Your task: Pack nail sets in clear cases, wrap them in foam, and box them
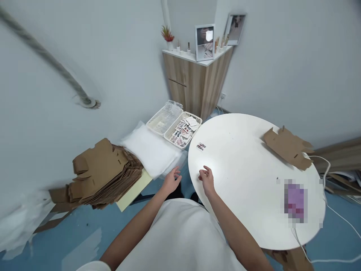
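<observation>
My left hand (171,182) is at the near edge of a stack of white translucent sheets (152,146), above the gap beside the round table. Its fingers are loosely bent and apart, with nothing seen between them; whether it touches the stack I cannot tell. Over the left edge of the white round table (239,158), my right hand (207,180) has its index finger stretched out and the others curled, and no object shows in it. A small card with dark and pink printed shapes (201,146) lies on the table beyond that hand.
A white basket (166,137) holds several printed cards; another basket (149,127) contains clear plastic. Flattened brown cardboard boxes (98,173) are stacked at left. On the table's right side are an unfolded brown box (287,146) and a blurred purple item (296,201). A cabinet (186,75) fills the corner.
</observation>
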The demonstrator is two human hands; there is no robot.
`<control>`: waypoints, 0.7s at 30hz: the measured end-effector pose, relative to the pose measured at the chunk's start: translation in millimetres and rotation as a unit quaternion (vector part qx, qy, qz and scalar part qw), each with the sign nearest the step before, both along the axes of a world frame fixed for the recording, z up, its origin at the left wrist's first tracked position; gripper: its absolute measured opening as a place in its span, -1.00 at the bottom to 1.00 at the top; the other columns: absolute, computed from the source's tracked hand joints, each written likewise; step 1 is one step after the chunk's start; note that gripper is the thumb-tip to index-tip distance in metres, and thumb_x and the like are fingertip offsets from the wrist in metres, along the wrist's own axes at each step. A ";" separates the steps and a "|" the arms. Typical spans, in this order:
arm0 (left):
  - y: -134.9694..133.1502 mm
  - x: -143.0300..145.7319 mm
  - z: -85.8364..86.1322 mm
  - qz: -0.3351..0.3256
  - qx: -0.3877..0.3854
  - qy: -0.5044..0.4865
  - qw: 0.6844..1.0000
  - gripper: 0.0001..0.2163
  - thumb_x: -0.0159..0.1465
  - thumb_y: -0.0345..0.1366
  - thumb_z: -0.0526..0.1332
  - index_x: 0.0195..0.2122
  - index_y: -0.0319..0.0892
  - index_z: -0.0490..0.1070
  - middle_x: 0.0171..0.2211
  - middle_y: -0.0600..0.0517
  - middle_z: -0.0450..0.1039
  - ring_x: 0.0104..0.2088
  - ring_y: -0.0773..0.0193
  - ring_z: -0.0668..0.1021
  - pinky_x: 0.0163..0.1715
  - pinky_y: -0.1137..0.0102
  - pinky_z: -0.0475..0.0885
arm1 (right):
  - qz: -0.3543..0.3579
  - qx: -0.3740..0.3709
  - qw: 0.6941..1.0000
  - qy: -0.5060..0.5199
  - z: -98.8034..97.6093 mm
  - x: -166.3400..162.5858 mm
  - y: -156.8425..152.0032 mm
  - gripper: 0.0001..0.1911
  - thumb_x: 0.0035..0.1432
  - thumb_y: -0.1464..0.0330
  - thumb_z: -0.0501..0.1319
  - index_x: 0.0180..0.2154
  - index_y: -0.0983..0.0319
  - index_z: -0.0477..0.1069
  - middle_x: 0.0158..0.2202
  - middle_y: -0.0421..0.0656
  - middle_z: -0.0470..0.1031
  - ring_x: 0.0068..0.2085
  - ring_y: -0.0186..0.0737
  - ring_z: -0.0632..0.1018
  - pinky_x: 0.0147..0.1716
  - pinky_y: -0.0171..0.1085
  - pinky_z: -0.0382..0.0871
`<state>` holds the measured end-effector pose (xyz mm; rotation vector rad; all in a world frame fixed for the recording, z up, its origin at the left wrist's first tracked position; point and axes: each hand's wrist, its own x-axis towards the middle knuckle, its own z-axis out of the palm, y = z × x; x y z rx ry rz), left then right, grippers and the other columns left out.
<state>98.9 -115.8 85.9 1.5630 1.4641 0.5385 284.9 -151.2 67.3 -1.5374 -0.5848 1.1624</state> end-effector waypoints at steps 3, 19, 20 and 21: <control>1.4 -18.4 0.3 0.019 0.007 0.001 1.000 -0.56 0.10 -0.29 0.12 0.04 -0.19 0.19 -0.20 -0.05 0.42 -0.30 0.30 0.50 -0.26 0.34 0.41 | 0.026 0.003 1.000 -0.002 5.5 -11.9 13.4 -0.54 -0.04 0.14 0.13 -0.08 0.16 0.20 -0.34 -0.20 0.35 -0.50 -0.36 0.41 -0.43 -0.27 0.37; 75.6 -124.4 6.5 0.064 0.019 -0.063 0.996 -0.63 0.08 -0.31 0.14 -0.04 -0.18 0.28 -0.23 -0.03 0.43 -0.37 0.36 0.49 -0.35 0.41 0.42 | 0.095 0.018 0.995 -0.029 18.7 -101.5 95.8 -0.65 -0.09 0.15 0.19 -0.26 0.21 0.33 -0.46 -0.22 0.33 -0.49 -0.34 0.39 -0.46 -0.28 0.34; 81.6 -128.5 6.2 0.070 0.019 -0.070 0.995 -0.63 0.08 -0.31 0.14 -0.05 -0.18 0.28 -0.23 -0.03 0.43 -0.36 0.36 0.49 -0.34 0.41 0.42 | 0.096 0.013 0.995 -0.033 19.5 -105.2 100.3 -0.65 -0.09 0.16 0.20 -0.27 0.21 0.33 -0.45 -0.22 0.33 -0.49 -0.34 0.39 -0.45 -0.28 0.34; 87.8 -131.3 6.1 0.074 0.017 -0.076 0.994 -0.64 0.08 -0.32 0.14 -0.05 -0.19 0.28 -0.23 -0.04 0.43 -0.35 0.36 0.49 -0.33 0.40 0.41 | 0.096 0.008 0.995 -0.038 20.5 -108.3 104.8 -0.66 -0.10 0.16 0.20 -0.27 0.21 0.34 -0.45 -0.22 0.34 -0.49 -0.34 0.40 -0.45 -0.27 0.34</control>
